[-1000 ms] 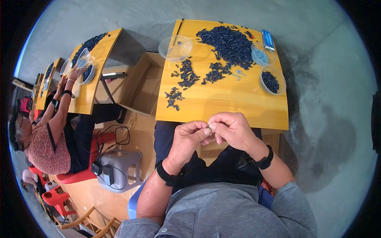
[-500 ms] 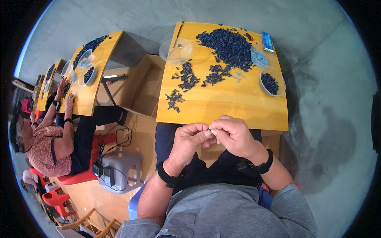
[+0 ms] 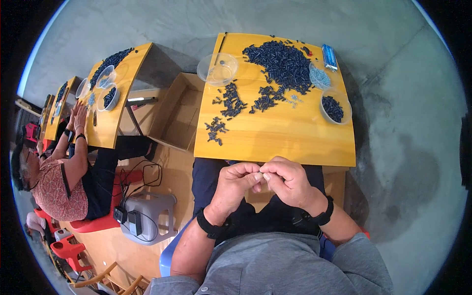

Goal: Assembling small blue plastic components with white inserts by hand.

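Note:
My left hand [image 3: 233, 188] and my right hand [image 3: 291, 185] meet fingertip to fingertip over my lap, just in front of the table's near edge. Both are closed in a pinch. Whatever lies between the fingertips is hidden or too small to name. Beyond them on the yellow table [image 3: 280, 142] spreads a large pile of small black cylindrical pieces [image 3: 280, 64]. Smaller groups of black pieces [image 3: 230, 101] lie to the left, and a few tiny pale pieces [image 3: 294, 100] lie by the pile.
A clear bowl [image 3: 348, 118] of black pieces stands at the right edge, near pale blue small parts [image 3: 319, 77] and a blue box [image 3: 330, 56]. Another clear bowl [image 3: 201, 73] overhangs the left edge. A cardboard box [image 3: 169, 120] and a co-worker [image 3: 61, 187] are leftward.
The view has shifted slightly, so the table and my hands sit lower. My hands keep their pinch; the dark bit between them no longer shows. The co-worker's hands have come together.

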